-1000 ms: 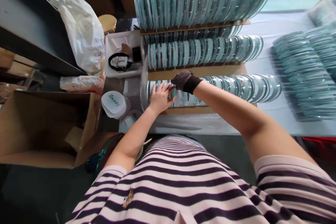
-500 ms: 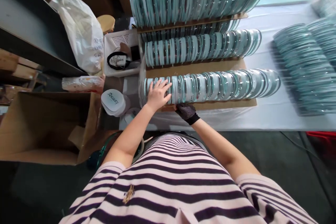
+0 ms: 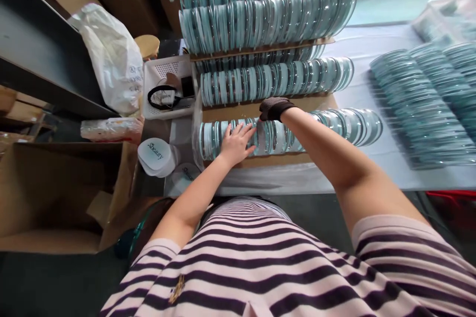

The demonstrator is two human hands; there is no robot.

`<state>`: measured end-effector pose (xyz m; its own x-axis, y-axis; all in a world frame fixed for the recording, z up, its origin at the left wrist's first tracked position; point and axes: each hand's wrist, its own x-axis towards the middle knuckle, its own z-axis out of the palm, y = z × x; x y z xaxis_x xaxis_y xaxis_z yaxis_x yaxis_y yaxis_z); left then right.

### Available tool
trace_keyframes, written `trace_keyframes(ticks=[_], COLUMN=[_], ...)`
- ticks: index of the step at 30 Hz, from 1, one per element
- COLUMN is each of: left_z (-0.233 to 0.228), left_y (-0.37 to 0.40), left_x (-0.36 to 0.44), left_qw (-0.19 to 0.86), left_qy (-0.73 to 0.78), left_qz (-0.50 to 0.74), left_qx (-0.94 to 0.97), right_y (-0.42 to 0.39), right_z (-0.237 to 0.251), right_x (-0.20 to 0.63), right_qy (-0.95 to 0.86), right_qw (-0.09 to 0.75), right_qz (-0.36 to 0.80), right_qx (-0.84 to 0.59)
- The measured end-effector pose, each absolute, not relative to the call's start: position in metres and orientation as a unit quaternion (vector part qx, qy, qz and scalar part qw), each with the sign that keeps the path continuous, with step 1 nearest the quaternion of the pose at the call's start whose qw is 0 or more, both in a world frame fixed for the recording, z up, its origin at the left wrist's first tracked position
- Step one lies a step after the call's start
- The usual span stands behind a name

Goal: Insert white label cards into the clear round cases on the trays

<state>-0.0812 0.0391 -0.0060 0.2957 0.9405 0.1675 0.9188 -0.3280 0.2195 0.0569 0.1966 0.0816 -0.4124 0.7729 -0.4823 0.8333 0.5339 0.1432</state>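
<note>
We see the left hand (image 3: 235,142) lying flat, fingers spread, on the left end of the nearest row of discs (image 3: 334,126), palm pressing the round clear-and-teal pieces, nothing gripped. That row stands on edge on a cardboard sheet (image 3: 260,160) at the near edge of the surface (image 3: 372,168), running from 9 to 3 o'clock ahead of us. The right hand (image 3: 274,108), in a dark mesh glove, sits at 1 o'clock of the left hand, on the far side of the same row, fingers curled over its top edge; we cannot tell whether its grip has closed on a disc. Beyond it, at 12 o'clock, a second row of discs (image 3: 275,80) and then taller stacked rows (image 3: 266,17) sit on cardboard layers. At 3 o'clock more discs lie in fanned piles (image 3: 420,104) on the surface. At 10 o'clock a white basket (image 3: 163,67) holds a black strap; a white plastic bag (image 3: 111,54) lies left of it. White lids marked "Beauty" (image 3: 156,156) sit at 9 o'clock, just beside the row's end, next to an open cardboard box (image 3: 55,193).
</note>
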Motion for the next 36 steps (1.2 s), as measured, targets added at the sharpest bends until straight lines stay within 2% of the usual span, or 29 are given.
trace_keyframes(ticks=[4,7,10,16,21,26,30,36], left_z=[-0.005,-0.005,-0.007,-0.012,-0.013,-0.009,-0.006,-0.006], left_y=[0.037,0.037,0.038,0.039,0.039,0.039,0.039,0.038], left_x=[-0.082,-0.082,-0.082,-0.082,-0.083,-0.083,-0.083,-0.083], left_qw=[0.046,0.050,0.047,0.038,0.037,0.046,0.050,0.050], left_qy=[0.579,0.577,0.577,0.576,0.576,0.579,0.582,0.589], left_qz=[0.136,0.132,0.132,0.137,0.139,0.144,0.145,0.142], left_qx=[0.803,0.805,0.805,0.805,0.805,0.802,0.798,0.794], right_y=[0.187,0.178,0.174,0.173,0.171,0.140,0.079,0.012], right_z=[0.079,0.077,0.078,0.081,0.078,0.073,0.048,-0.026], right_x=[0.058,0.056,0.051,0.044,0.045,0.063,0.086,0.102], right_qy=[0.857,0.872,0.868,0.867,0.862,0.865,0.862,0.854], right_qw=[0.231,0.221,0.235,0.260,0.225,0.131,0.108,0.120], right_qz=[-0.071,-0.037,0.009,0.002,0.002,-0.018,-0.020,-0.055], right_qx=[0.456,0.435,0.437,0.425,0.455,0.483,0.494,0.504])
